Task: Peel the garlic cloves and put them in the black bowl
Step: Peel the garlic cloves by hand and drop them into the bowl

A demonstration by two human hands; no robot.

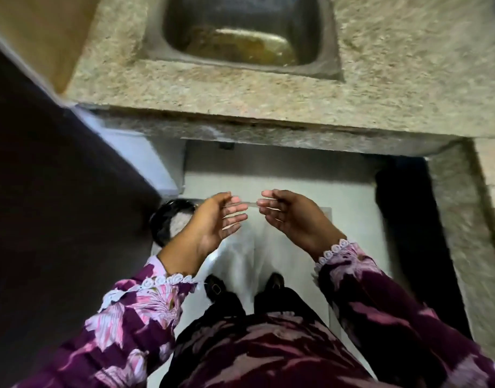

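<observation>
The left hand (212, 219) and the right hand (292, 217) are held level above the floor, palms facing, fingers relaxed and nearly straight, with the fingertips close together; a thin pale sliver, possibly garlic skin, seems to be stretched between them, though blur leaves this uncertain. No garlic clove can be made out. A black round container (168, 219) sits on the floor just behind the left hand, perhaps for peelings, and beyond it lie the speckled counter (212, 88) and the sink (240, 29).

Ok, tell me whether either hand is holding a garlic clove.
No: the left hand and right hand hang open with relaxed fingers, no clove in them.
</observation>
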